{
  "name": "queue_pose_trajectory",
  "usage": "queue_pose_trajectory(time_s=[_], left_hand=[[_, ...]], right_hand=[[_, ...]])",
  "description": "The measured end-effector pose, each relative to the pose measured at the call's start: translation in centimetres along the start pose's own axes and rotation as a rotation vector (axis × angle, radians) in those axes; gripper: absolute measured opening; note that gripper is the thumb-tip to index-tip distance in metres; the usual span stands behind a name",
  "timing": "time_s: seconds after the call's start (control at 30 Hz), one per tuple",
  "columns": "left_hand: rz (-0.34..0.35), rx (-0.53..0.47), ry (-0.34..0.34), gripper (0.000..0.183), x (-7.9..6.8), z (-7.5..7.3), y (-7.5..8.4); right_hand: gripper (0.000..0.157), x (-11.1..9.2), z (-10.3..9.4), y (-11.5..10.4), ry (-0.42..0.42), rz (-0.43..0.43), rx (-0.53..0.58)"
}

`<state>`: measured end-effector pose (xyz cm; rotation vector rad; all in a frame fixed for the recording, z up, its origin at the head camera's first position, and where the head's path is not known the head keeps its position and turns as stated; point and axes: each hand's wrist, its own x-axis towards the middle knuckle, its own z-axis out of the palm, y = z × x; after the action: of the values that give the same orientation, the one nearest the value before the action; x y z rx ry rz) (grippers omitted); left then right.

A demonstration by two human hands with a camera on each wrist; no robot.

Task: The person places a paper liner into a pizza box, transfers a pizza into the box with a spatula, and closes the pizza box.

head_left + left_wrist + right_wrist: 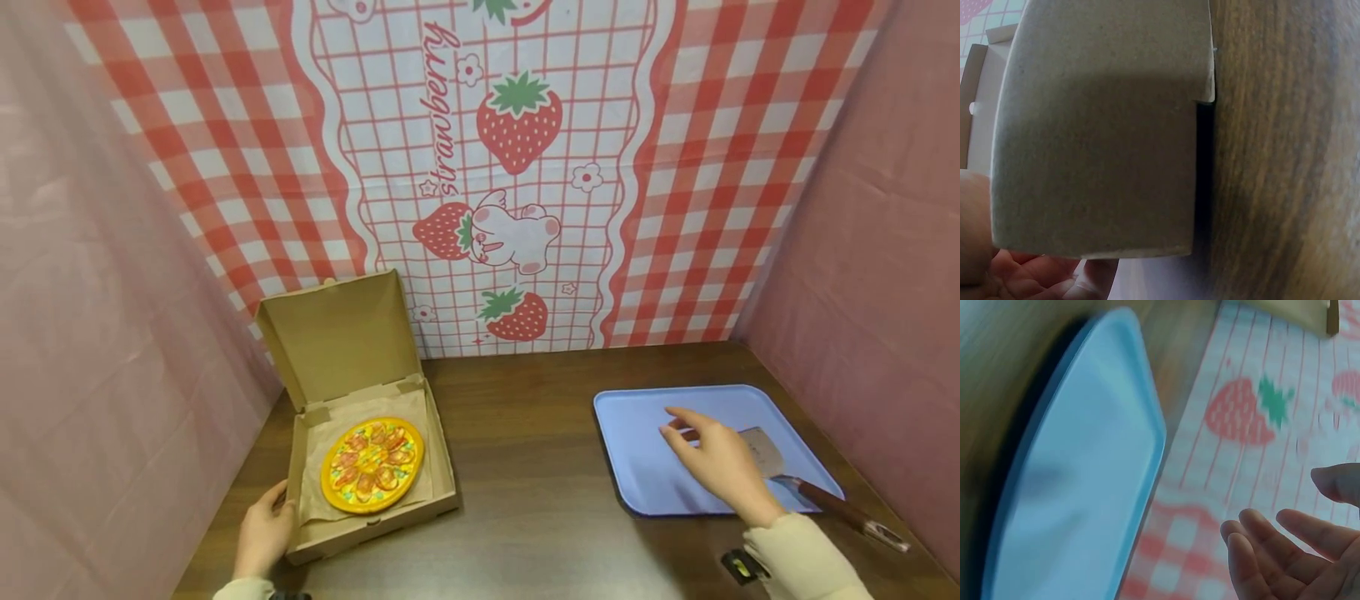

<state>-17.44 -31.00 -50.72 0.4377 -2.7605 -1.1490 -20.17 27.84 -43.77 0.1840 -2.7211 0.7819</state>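
Observation:
At the left, an open cardboard pizza box (408,508) holds a round toy pizza (372,465) on brown paper. My left hand (264,532) grips the box at its left wall near the front corner. In the left wrist view that cardboard wall (1097,156) hides part of the curled fingers (1041,275). My right hand (716,462) hovers over a blue tray (637,433), fingers loosely bent and holding nothing. Beneath and beside it lies a spatula (832,500), its metal blade on the tray and its dark handle sticking out past the front right corner.
The box's raised lid (341,333) leans back toward a strawberry-print cloth (517,125) behind the table. Pink curtains (862,250) close off both sides. A brown wooden table (517,450) stretches between box and tray.

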Motion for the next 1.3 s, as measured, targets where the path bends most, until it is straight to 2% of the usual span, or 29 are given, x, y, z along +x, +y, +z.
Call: queue_pose_trajectory(time_s=[0.47, 0.7, 0.83, 1.03, 1.3], left_hand=[[0.016, -0.001, -0.006, 0.046, 0.1, 0.1, 0.3], [0.009, -0.004, -0.005, 0.046, 0.0, 0.1, 0.3], [0.007, -0.010, -0.002, 0.046, 0.0, 0.2, 0.3], [0.012, -0.011, 0.007, 0.046, 0.0, 0.1, 0.2], [0.002, 0.006, 0.001, 0.046, 0.0, -0.2, 0.2]], right_hand=[[0.040, 3.3, 10.3, -7.7, -0.196, -0.012, 0.328], [0.040, 4.3, 14.2, -11.2, -0.279, -0.040, 0.432], [0.044, 4.7, 16.0, -12.8, -0.344, -0.092, 0.444], [0.049, 5.0, 18.3, -14.8, -0.436, -0.114, 0.441], [0.050, 4.6, 21.0, -16.7, -0.445, -0.110, 0.448]])
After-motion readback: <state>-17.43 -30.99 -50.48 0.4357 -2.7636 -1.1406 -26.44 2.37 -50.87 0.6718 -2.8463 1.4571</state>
